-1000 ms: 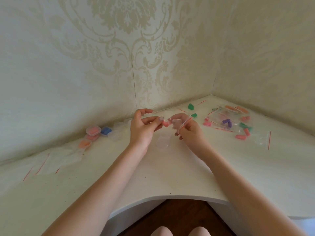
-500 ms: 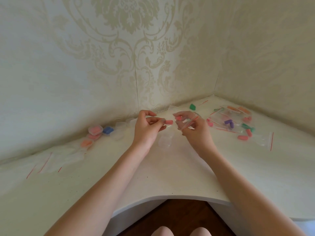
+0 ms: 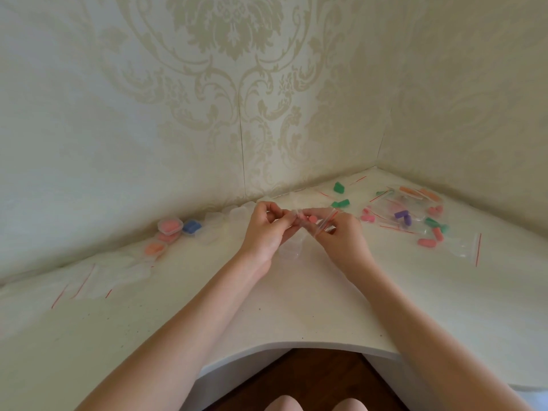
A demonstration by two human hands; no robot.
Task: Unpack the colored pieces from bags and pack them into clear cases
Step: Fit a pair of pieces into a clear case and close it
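Two hands meet over the table (image 3: 296, 307).
Left hand (image 3: 267, 229) and right hand (image 3: 338, 235) pinch a bag (image 3: 321, 222) (pink pieces (image 3: 310, 218) blurred inside).

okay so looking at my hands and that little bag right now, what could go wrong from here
1. Both hands, left and right, pinch the small clear bag above the table. The pink piece at its mouth could slip out and roll away.
2. The empty clear case lies right under your hands and is hard to see. A wrist could knock it.
3. Loose green pieces lie just beyond your hands and could get nudged.
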